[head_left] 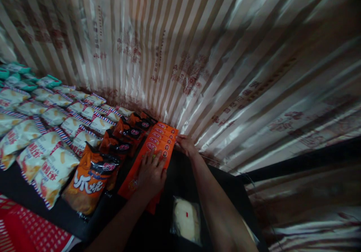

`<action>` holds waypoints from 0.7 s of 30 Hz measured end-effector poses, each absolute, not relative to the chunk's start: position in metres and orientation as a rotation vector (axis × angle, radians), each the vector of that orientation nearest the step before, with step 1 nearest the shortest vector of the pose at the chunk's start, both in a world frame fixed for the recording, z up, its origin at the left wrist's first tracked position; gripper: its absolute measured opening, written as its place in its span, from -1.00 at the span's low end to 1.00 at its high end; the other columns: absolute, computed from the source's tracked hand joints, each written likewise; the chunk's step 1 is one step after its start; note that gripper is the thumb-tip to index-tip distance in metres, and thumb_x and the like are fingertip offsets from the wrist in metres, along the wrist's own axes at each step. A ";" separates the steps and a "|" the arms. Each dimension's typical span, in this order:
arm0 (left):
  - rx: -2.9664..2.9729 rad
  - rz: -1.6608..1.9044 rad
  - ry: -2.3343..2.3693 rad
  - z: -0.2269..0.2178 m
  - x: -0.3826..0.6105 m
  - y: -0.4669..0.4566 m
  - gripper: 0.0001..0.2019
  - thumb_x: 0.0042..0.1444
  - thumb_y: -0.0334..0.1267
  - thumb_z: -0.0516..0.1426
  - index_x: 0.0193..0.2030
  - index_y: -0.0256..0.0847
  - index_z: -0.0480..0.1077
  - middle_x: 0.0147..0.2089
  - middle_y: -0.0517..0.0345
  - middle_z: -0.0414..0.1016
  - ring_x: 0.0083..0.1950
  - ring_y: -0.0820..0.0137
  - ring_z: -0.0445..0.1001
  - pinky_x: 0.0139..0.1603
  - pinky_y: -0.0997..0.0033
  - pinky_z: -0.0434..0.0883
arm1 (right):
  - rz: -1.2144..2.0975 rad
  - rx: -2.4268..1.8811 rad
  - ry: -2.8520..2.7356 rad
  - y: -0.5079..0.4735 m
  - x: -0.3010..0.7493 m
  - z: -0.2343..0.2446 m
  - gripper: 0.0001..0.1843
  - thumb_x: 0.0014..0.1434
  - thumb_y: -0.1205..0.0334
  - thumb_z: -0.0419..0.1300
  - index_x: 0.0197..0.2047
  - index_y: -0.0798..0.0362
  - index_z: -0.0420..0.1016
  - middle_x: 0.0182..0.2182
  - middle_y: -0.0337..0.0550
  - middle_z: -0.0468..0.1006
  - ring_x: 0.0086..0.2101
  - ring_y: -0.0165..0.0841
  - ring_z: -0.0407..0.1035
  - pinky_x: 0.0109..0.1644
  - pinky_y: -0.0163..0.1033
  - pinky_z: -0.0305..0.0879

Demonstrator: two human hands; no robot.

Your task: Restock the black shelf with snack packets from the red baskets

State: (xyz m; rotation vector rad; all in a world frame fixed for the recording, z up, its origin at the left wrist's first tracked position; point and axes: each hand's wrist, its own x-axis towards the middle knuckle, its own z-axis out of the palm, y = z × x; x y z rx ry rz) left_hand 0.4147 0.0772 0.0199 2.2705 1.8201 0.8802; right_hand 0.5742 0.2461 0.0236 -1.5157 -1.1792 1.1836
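My left hand [150, 173] lies flat, fingers spread, on a row of overlapping flat orange packets [159, 139] on a dark shelf. My right hand [184, 144] reaches to the far end of that row by the wall; its fingers curl at the packets' edge, and what they grip is hidden. Left of the row stand orange-and-black snack bags [91, 178] in a line.
Rows of white snack bags with red-blue striped edges [53, 169] fill the shelf at left, green-white bags [47, 81] behind them. A striped, shiny sheet wall [197, 56] rises behind. A clear pouch with something white [186, 220] lies near me.
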 end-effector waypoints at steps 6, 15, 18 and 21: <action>2.275 0.879 1.828 0.018 0.415 0.077 -0.56 0.14 -0.20 0.00 0.19 -0.08 0.22 0.28 0.14 0.16 0.33 0.13 -0.02 0.29 -0.04 -0.03 | 1.176 -1.541 -1.064 0.250 0.571 0.019 -0.91 -0.14 0.49 0.22 -0.56 0.14 0.42 -0.72 -0.27 0.46 -0.70 -0.52 0.30 -0.63 -0.46 0.28; 2.285 0.871 1.833 0.021 0.415 0.077 -0.58 0.15 -0.21 -0.01 0.17 -0.09 0.24 0.27 0.14 0.19 0.32 0.14 0.00 0.29 -0.04 -0.02 | 1.171 -1.580 -1.045 0.249 0.566 0.021 -0.90 -0.16 0.49 0.18 -0.60 0.13 0.44 -0.73 -0.26 0.47 -0.70 -0.49 0.31 -0.62 -0.43 0.31; 2.287 0.867 1.829 0.023 0.415 0.077 -0.58 0.14 -0.21 0.00 0.17 -0.09 0.24 0.26 0.14 0.20 0.32 0.14 0.00 0.29 -0.04 -0.01 | 1.175 -1.591 -1.052 0.248 0.564 0.023 -0.88 -0.17 0.48 0.19 -0.64 0.12 0.42 -0.74 -0.24 0.47 -0.69 -0.47 0.33 -0.61 -0.42 0.32; 2.290 0.867 1.820 0.022 0.415 0.077 -0.57 0.15 -0.21 -0.01 0.18 -0.09 0.23 0.27 0.14 0.19 0.32 0.14 0.00 0.29 -0.04 -0.01 | 1.171 -1.592 -1.070 0.247 0.563 0.024 -0.89 -0.18 0.47 0.19 -0.64 0.11 0.42 -0.73 -0.23 0.47 -0.68 -0.46 0.33 -0.62 -0.42 0.32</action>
